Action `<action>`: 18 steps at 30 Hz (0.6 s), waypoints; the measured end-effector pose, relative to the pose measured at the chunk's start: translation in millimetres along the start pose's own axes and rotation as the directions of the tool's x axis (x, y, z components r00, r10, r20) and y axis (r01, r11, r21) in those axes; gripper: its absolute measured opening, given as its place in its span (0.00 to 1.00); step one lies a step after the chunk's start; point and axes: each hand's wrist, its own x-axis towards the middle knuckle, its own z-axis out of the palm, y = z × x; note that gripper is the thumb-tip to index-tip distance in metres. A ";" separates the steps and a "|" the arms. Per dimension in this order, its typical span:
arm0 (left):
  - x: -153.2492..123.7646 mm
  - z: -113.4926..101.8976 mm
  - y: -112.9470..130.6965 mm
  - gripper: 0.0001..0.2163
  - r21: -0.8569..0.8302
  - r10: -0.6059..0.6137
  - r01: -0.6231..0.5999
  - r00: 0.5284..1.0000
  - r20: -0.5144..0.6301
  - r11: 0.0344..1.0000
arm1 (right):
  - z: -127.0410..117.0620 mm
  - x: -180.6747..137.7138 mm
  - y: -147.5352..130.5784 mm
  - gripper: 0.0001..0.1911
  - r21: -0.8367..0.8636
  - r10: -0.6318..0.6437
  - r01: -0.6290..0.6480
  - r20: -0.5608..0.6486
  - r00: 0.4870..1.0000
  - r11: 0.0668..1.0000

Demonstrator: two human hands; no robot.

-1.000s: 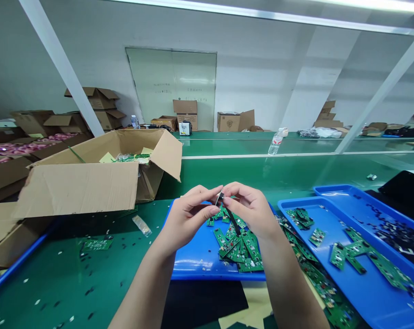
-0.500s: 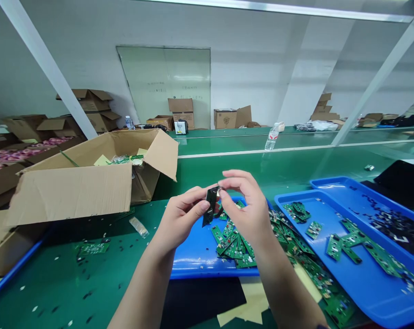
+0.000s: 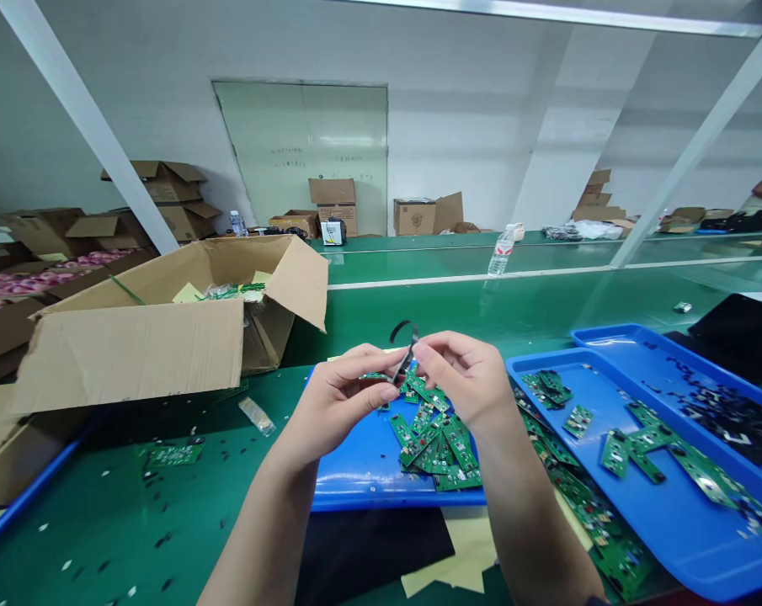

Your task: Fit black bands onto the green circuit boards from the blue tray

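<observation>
Above a blue tray [image 3: 355, 480], my left hand [image 3: 330, 404] pinches a small green circuit board [image 3: 374, 376] between thumb and fingers. A thin black strip [image 3: 396, 330] stands up from the board area and curls at its top. My right hand [image 3: 472, 374] has its thumb and index finger closed on this strip, close beside my left fingertips. Whether the strip's lower end still sticks to the board is hard to see. Directly below the hands, a pile of green circuit boards [image 3: 440, 446] lies in the tray.
An open cardboard box [image 3: 134, 353] stands at the left. To the right are a blue tray with boards [image 3: 677, 513] and another holding small black pieces [image 3: 734, 421]. More boards [image 3: 570, 488] lie between the trays. A water bottle [image 3: 500, 255] stands farther back.
The dark piece held upright between both hands has tipped, and its green board side now shows. A black strip now curls upward between the fingers. My right hand has lowered slightly.
</observation>
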 end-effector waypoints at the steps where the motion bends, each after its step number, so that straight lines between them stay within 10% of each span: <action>1: 0.2 0.4 0.8 0.14 0.005 0.006 -0.006 1.000 0.016 1.000 | -0.3 1.9 2.2 0.09 0.024 0.013 -0.013 -0.007 1.000 1.000; 13: 0.1 -4.7 -3.0 0.14 0.342 0.087 -0.075 0.996 -0.020 0.937 | -5.3 1.4 4.2 0.06 -0.066 -0.262 0.268 0.086 0.961 0.961; 18: -0.2 -6.3 -3.6 0.14 0.433 0.246 -0.219 0.969 -0.007 0.874 | -24.8 4.7 10.2 0.18 0.089 -0.165 0.139 0.482 0.860 0.986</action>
